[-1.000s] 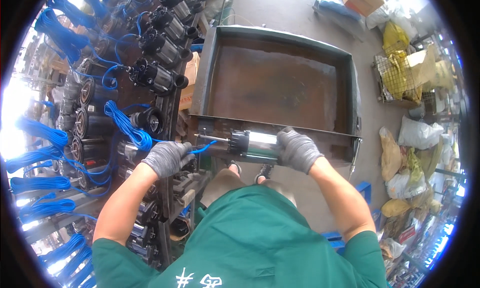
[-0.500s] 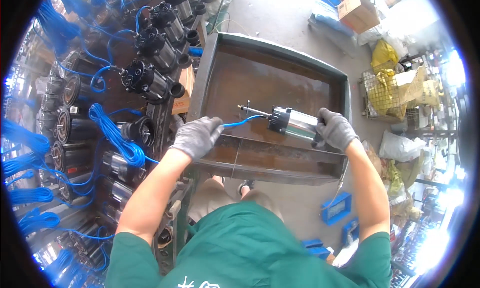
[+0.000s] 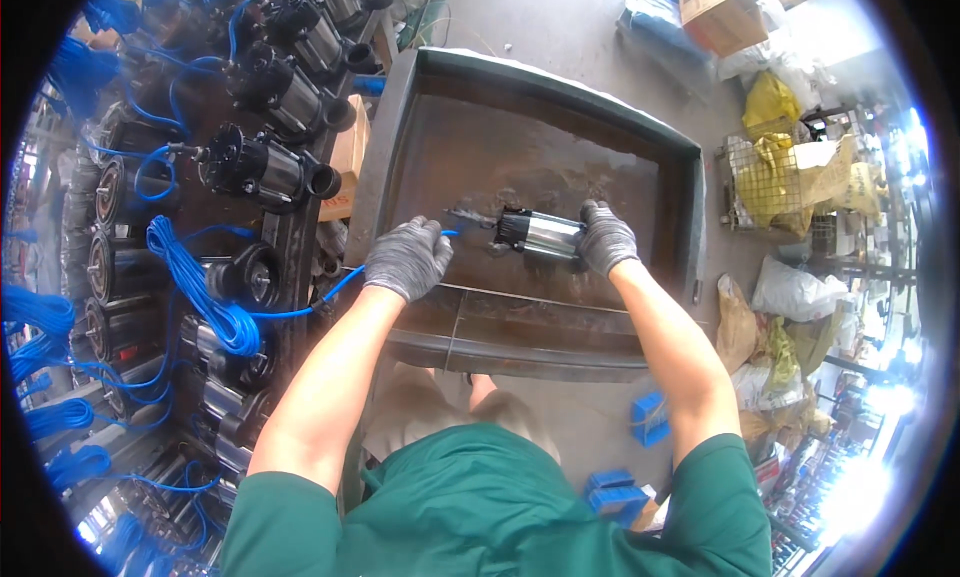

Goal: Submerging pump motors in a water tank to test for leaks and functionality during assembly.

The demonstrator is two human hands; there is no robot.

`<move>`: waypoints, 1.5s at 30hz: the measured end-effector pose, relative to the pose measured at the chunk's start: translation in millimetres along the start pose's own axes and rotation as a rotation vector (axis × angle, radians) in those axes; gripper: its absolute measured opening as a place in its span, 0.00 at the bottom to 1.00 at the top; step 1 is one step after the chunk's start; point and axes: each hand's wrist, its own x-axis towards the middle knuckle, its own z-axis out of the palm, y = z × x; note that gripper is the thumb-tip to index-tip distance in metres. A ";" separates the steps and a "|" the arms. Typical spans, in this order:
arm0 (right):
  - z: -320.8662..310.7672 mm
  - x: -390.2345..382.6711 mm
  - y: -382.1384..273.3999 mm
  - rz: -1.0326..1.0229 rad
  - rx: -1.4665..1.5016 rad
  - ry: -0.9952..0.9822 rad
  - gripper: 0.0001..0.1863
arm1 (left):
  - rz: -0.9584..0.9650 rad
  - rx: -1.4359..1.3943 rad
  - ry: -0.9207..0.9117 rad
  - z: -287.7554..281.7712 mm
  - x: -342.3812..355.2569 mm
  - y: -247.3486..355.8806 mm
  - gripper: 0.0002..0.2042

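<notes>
Crosswise in the tank: one motor between two gloved hands

From the head view, the only view, a silver-and-black motor [image 3: 545, 234] lies inside the walls of a tank [image 3: 693, 217], at its brown liquid [image 3: 500, 127]. The motor's long axis runs left to right, sloping slightly down toward the right. Its black end faces the left hand [image 3: 409, 259]; its silver barrel ends under the right hand [image 3: 606, 241]. So the right hand is the nearer, touching the motor, while the left hand stays clear of the body, off its black end. Ripples show around that end, though how deep it sits cannot be told.

The right hand is curled around the barrel's end. The left hand's fingers are pressed together, pinching a blue cable [image 3: 345, 282], which runs back leftward to a blue coil [image 3: 205, 287]; its part beside the motor is blurred.

Counted: one motor in hand, one tank, one wire basket [image 3: 760, 182] on the right, and two cardboard boxes, one [image 3: 345, 162] beside the tank, one [image 3: 720, 15] at upper right. At least three upright pumps [image 3: 256, 167] stand along the left; the further coils overlap too much to count.
</notes>
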 end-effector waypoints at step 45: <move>50.3 -93.9 171.2 0.529 0.220 0.190 0.27 | -0.189 0.227 -0.081 4.4 7.4 15.9 0.16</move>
